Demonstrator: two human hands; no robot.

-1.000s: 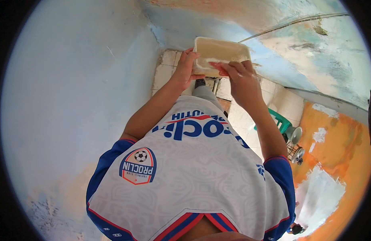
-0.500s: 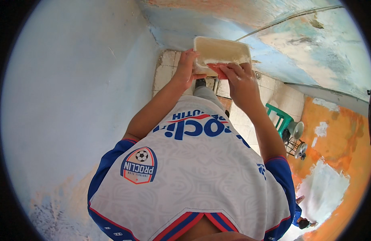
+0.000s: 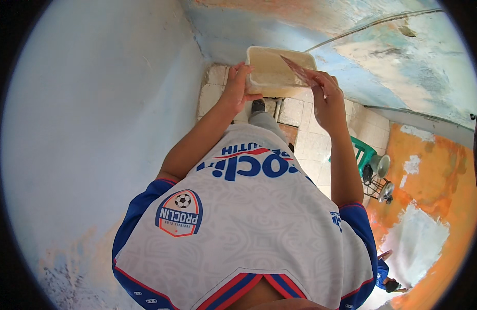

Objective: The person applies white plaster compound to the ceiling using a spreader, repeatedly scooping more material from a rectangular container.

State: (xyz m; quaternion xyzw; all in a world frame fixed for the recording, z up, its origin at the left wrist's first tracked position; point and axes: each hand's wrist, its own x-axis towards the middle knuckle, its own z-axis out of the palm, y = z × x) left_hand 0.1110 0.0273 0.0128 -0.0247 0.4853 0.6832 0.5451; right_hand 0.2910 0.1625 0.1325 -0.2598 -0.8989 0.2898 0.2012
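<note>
My left hand (image 3: pixel 237 89) grips the left side of a rectangular, cream-coloured plastic tub (image 3: pixel 274 90), thumb at its lower edge and fingers along its side. Whitish paste or residue coats the inside of the tub. In my right hand (image 3: pixel 327 98) is a flat reddish putty scraper (image 3: pixel 299 70), smeared with white. Its thin edge points up and to the left, over the right part of the tub. The fingers wrap around the scraper's near end, hiding that part.
Pale blue walls (image 3: pixel 104 103) stand close at left and ahead; the right one has peeling patches and a cable. Behind my right arm are a green plastic chair (image 3: pixel 363 154) and a fan (image 3: pixel 384 191). A person in blue (image 3: pixel 384 274) is by a whitened patch on the orange wall.
My right hand has moved right and lifted the scraper out from the tub's near edge, turning its blade upward. The tub has shifted slightly left, still in my left hand.
</note>
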